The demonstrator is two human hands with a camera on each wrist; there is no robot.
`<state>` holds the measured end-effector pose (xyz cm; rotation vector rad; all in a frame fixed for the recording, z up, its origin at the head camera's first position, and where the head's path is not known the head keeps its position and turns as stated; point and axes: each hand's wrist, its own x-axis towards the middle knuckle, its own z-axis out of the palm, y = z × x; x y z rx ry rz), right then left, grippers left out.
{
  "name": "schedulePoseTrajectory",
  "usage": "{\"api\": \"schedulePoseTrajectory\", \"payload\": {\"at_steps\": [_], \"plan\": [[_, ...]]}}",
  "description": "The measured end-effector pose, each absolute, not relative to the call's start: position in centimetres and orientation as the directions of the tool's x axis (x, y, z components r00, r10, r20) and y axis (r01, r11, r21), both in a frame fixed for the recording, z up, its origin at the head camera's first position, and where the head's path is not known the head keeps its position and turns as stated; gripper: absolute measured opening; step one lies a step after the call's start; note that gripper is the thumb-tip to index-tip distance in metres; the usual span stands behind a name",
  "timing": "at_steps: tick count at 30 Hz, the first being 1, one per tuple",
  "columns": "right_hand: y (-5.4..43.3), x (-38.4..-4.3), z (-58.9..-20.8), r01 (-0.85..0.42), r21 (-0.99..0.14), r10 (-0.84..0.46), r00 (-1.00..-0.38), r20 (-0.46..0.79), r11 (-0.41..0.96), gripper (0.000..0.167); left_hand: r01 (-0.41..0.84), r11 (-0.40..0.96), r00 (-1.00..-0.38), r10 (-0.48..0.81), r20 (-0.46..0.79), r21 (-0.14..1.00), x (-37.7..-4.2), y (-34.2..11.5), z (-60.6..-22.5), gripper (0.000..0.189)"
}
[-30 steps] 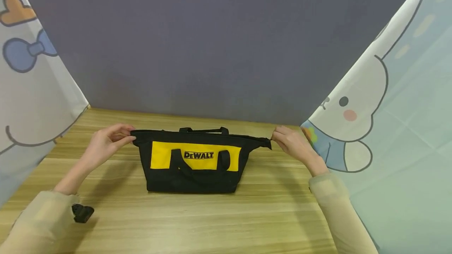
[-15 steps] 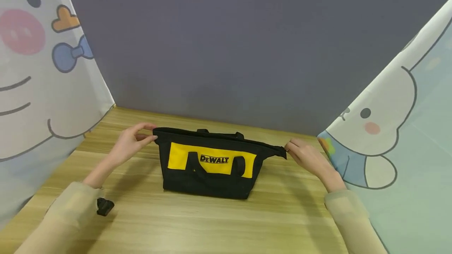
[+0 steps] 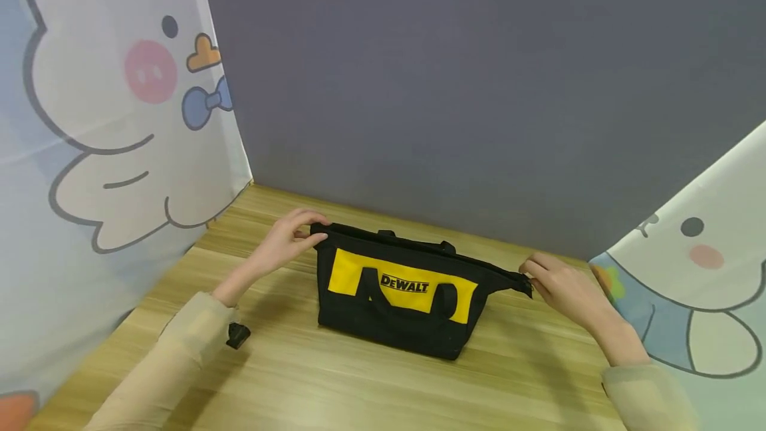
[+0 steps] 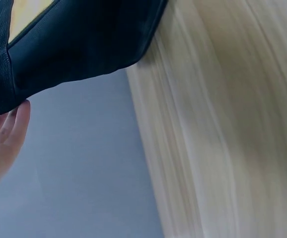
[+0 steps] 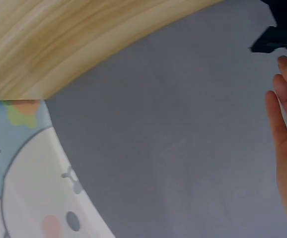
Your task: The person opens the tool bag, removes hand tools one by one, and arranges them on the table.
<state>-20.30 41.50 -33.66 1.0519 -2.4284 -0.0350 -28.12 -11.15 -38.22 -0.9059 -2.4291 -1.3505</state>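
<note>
A black and yellow DEWALT tool bag [image 3: 403, 283] stands on the wooden table, its long top edge running from left to right. My left hand [image 3: 286, 243] pinches the top left corner between thumb and fingers. In the left wrist view the bag [image 4: 89, 44] shows its zipper-lined edge, with fingertips of the left hand [image 4: 7, 141] against the corner. At the opposite end, my right hand [image 3: 562, 288] pinches the narrow end of the zipper, where a small metallic bit shows. The right wrist view catches the bag's end tab [image 5: 270, 40] just above the right thumb.
A grey wall panel [image 3: 419, 85] rises behind the wooden table [image 3: 335, 391]. Cartoon-printed cloth [image 3: 108, 198] hangs at the left, and similar cloth [image 3: 712, 338] at the right. A black buckle [image 3: 237, 335] hangs by the left sleeve cuff.
The head view has swung left, so the bag and both hands appear further right and more slanted. Both hands keep their places at the bag's two ends.
</note>
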Motion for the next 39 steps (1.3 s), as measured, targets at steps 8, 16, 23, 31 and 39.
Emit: {"api": "schedulePoseTrajectory", "payload": {"at_steps": [8, 16, 23, 31, 39], "plan": [[40.2, -20.6, -33.3, -0.725, 0.240, -0.732, -0.498, 0.465, 0.646, 0.051, 0.607, 0.414, -0.788, 0.428, 0.443, 0.678, -29.2, -8.8, -38.3, 0.019], [36.3, -21.6, -32.8, -0.774, 0.210, -0.762, -0.465, 0.451, 0.597, 0.006, 0.618, 0.390, -0.778, 0.428, 0.460, 0.683, -29.6, -7.9, -38.3, 0.024], [32.5, -23.2, -32.5, -0.806, 0.177, -0.776, -0.446, 0.446, 0.565, 0.025, 0.605, 0.403, -0.788, 0.430, 0.441, 0.687, -30.1, -7.6, -38.3, 0.029], [29.3, -24.4, -32.6, -0.816, 0.121, -0.779, -0.480, 0.402, 0.565, 0.018, 0.645, 0.371, -0.743, 0.510, 0.434, 0.668, -30.2, -7.2, -38.1, 0.038], [28.9, -24.4, -32.7, -0.835, 0.079, -0.789, -0.478, 0.386, 0.545, 0.017, 0.660, 0.318, -0.695, 0.603, 0.391, 0.681, -29.9, -7.0, -38.2, 0.033]]}}
